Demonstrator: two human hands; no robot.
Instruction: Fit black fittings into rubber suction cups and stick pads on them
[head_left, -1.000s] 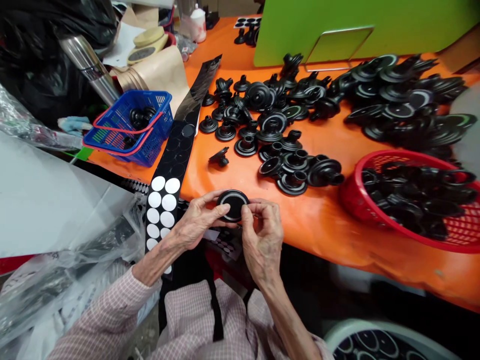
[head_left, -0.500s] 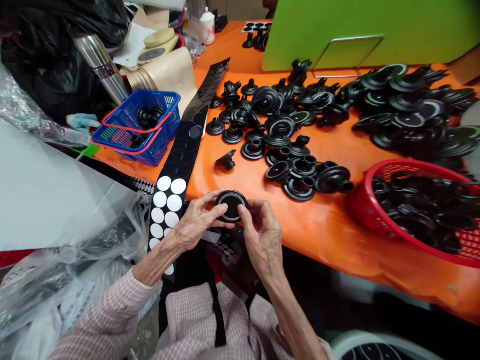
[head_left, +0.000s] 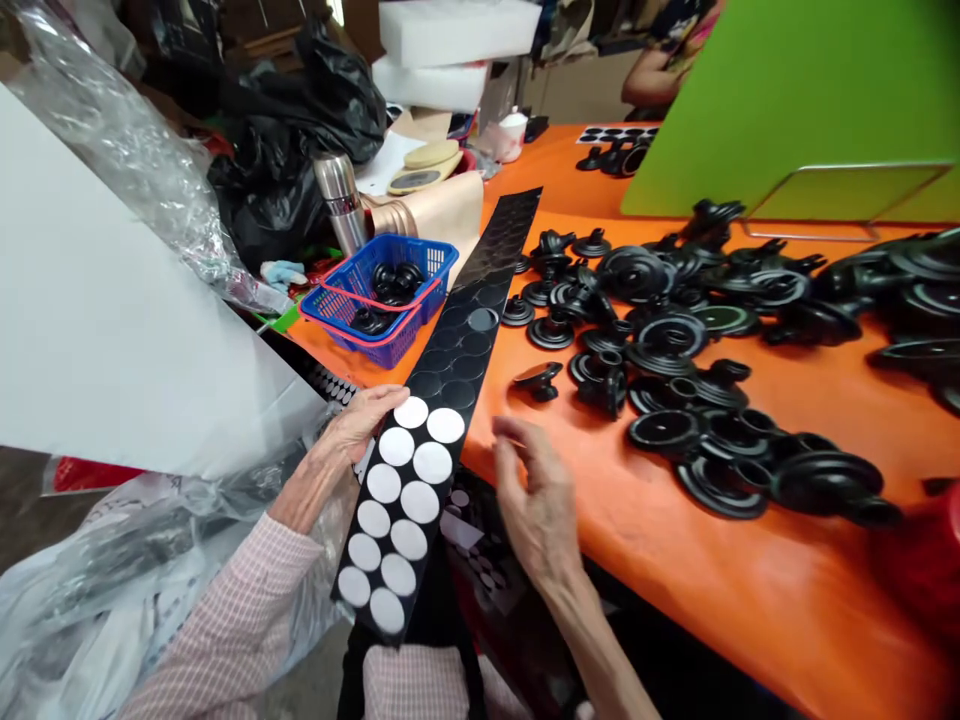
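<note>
My left hand (head_left: 367, 420) grips the left edge of a long black strip of round stickers (head_left: 466, 398), its thumb close to the top white circle. White circles fill the near end of the strip, and black circles run up the far part onto the table. Over the orange table's front edge, my right hand (head_left: 536, 490) holds nothing, its fingers apart and loosely bent, slightly blurred. Nearest to it on the table are a black rubber disc part with a stem (head_left: 538, 380) and a tilted black disc part (head_left: 613, 390) leaning by others.
Many black disc parts (head_left: 679, 430) cover the orange table (head_left: 600, 480). A blue basket (head_left: 390, 345) with black parts stands left of the strip, a steel flask (head_left: 341, 200) behind it. A red basket (head_left: 919, 580) is at right, a green board (head_left: 795, 110) at back. Another person's arm (head_left: 651, 80) shows behind.
The black disc part has left my hands, which have moved apart. My left hand has taken hold of the sticker strip; my right is empty. The view has swung left.
</note>
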